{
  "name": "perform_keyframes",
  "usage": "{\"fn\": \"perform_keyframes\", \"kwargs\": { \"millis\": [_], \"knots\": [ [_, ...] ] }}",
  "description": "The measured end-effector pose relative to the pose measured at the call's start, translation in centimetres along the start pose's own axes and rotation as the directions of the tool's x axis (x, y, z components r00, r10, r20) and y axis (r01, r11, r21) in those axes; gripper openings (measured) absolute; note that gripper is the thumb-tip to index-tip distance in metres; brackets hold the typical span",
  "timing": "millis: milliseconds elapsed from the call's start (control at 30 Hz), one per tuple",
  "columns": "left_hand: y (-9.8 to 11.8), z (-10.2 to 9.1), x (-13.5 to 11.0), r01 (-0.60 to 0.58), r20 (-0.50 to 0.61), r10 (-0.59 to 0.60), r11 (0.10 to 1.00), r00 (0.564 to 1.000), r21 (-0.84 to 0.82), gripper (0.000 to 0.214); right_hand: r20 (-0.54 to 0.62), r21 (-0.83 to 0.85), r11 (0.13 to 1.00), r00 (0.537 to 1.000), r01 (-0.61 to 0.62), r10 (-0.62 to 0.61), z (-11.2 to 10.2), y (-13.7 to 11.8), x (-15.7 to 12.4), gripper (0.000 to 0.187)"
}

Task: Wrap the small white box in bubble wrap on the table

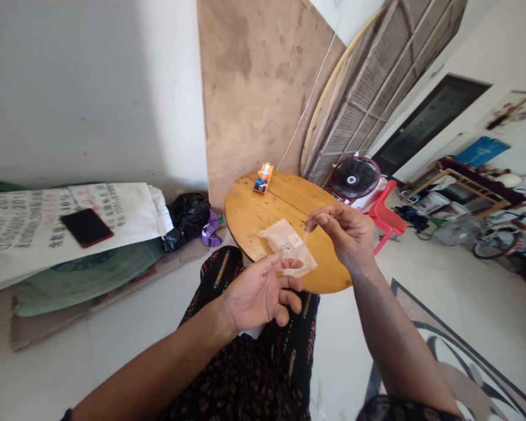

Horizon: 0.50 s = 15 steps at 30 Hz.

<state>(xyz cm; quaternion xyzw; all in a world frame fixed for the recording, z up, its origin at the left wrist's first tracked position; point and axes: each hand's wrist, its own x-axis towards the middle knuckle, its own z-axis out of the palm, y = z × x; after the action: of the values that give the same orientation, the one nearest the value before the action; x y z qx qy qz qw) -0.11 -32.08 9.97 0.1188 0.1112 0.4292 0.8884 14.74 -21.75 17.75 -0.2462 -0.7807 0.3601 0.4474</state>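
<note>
My right hand (344,231) is raised over the right side of the round wooden table (245,213). Its thumb and fingertips pinch a thin see-through strip, which looks like clear tape (305,235). Palm up, my left hand (263,290) hangs open at the table's near edge with its fingers spread and nothing in them. Just beyond it lies a creased, pale paper sheet (300,257) with a small red mark, partly hidden by my left fingers. An orange tape dispenser (263,178) with a blue part stands near the table's far edge.
A red plastic chair (388,213) and a round fan (355,178) stand right of the table. To the left, a phone (86,227) lies on a white printed sack (131,204), beside a black plastic bag (188,213). Large boards lean against the wall behind.
</note>
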Motion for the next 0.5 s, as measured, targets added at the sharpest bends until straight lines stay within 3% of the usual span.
{"fn": "perform_keyframes", "kwargs": {
  "millis": [167, 333, 500],
  "knots": [
    [-0.08, -0.06, -0.12, -0.009, 0.049, 0.009, 1.0, 0.999, -0.008, 0.04, -0.003, 0.01, 1.0, 1.0, 0.028, -0.028, -0.15, 0.2, -0.17, 0.012],
    [0.07, 0.36, -0.62, 0.039, -0.035, -0.041, 0.999, 0.999, -0.034, 0.026, 0.014, 0.022, 0.996, 0.996, 0.085, -0.085, -0.36, 0.6, -0.26, 0.008],
    [0.05, 0.66, -0.75, -0.01, -0.088, 0.008, 1.0, 0.996, -0.021, 0.012, 0.014, 0.048, 0.991, 0.992, 0.121, -0.122, -0.37, 0.82, -0.29, 0.007]
  ]
}}
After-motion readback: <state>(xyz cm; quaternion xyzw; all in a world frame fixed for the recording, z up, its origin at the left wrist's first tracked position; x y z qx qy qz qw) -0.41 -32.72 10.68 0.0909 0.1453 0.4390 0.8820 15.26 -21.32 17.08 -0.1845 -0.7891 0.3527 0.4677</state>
